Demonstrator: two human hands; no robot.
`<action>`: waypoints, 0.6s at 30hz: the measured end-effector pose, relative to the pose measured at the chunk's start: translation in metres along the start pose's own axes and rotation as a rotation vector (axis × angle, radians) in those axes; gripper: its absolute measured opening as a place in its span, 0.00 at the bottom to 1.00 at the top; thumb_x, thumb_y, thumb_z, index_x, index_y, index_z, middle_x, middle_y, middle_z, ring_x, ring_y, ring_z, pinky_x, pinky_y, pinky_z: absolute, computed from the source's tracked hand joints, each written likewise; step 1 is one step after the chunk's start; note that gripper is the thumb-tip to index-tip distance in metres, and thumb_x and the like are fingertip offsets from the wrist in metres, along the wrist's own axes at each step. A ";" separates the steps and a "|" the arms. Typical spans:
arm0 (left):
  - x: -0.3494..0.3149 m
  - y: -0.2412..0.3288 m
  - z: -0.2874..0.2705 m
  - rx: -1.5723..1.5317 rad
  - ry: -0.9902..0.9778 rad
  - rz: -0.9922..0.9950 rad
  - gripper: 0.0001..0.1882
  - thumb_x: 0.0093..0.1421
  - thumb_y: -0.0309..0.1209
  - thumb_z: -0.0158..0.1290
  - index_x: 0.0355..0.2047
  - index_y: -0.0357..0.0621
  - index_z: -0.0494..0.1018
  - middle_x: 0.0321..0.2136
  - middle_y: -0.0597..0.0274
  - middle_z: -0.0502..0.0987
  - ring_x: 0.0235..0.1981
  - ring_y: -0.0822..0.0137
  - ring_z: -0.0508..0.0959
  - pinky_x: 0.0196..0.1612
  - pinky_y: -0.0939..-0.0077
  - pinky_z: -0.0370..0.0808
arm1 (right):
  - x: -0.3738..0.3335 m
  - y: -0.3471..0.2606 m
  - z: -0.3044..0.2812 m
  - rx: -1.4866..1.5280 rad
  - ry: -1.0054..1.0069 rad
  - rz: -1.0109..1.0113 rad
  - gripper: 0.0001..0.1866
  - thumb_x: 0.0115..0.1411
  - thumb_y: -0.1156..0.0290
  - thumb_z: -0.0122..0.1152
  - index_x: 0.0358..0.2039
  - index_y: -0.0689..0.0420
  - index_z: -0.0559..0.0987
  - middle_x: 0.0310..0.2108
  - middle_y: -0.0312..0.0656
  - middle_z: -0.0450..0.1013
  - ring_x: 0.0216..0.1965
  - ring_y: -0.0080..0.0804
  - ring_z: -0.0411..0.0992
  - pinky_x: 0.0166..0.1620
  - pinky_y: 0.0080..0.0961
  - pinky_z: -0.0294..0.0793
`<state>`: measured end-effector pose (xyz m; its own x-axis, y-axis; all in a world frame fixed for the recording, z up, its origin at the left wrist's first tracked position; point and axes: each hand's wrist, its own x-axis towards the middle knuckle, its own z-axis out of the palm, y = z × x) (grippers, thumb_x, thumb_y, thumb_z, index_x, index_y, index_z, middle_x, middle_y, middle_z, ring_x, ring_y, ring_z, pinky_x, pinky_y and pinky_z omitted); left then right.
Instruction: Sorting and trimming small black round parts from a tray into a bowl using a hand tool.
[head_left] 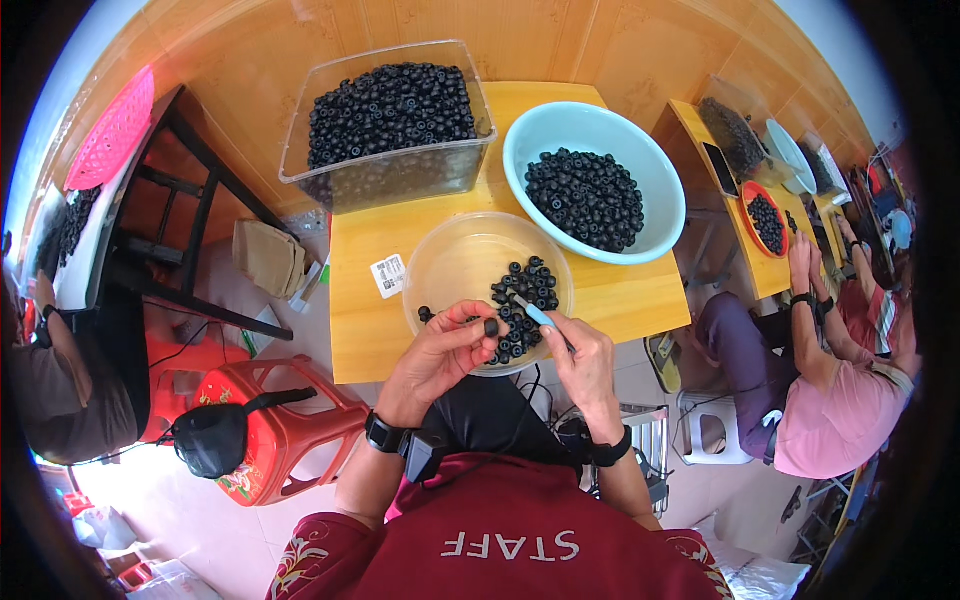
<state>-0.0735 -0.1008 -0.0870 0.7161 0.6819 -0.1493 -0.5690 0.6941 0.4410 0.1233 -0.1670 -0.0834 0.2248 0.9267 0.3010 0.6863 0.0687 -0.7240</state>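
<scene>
Black parts (pixel 585 195) in tubs (pixel 665 200) crowd a yellow table (pixel 360 335) beside orange-brown panelling (pixel 540 40).

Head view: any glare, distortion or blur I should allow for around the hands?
In the head view, the pale tiled floor washes out at lower left; the wood-patterned tan wall bows toward the dark rim; the bare left hand and bare right hand look reasonably sharp, without obvious motion blur.

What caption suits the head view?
Left fingers hold a black piece, right fingers a blue-handled tool, over a translucent bowl.
</scene>
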 end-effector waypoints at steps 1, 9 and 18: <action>0.000 0.000 -0.002 0.000 0.001 0.000 0.11 0.58 0.24 0.52 0.42 0.41 0.70 0.36 0.53 0.76 0.31 0.72 0.78 0.36 0.83 0.77 | -0.001 0.000 0.000 -0.005 -0.005 -0.002 0.09 0.55 0.68 0.59 0.35 0.57 0.79 0.21 0.47 0.72 0.23 0.46 0.72 0.25 0.34 0.69; 0.006 -0.001 -0.002 0.203 0.204 0.156 0.11 0.54 0.19 0.55 0.37 0.44 0.70 0.36 0.62 0.75 0.34 0.74 0.75 0.39 0.84 0.73 | -0.005 -0.004 -0.005 -0.072 -0.007 -0.019 0.08 0.55 0.68 0.60 0.35 0.56 0.78 0.19 0.45 0.70 0.21 0.45 0.71 0.24 0.35 0.68; 0.014 0.004 -0.019 0.104 0.181 0.156 0.07 0.55 0.21 0.54 0.32 0.46 0.70 0.31 0.64 0.74 0.30 0.74 0.72 0.34 0.82 0.73 | -0.022 0.000 -0.003 -0.006 -0.018 -0.011 0.09 0.54 0.67 0.61 0.36 0.54 0.78 0.21 0.44 0.71 0.22 0.44 0.71 0.24 0.35 0.68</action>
<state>-0.0733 -0.0841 -0.1042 0.5334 0.8156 -0.2244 -0.6153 0.5561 0.5587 0.1204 -0.1881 -0.0878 0.2050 0.9325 0.2973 0.6931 0.0762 -0.7168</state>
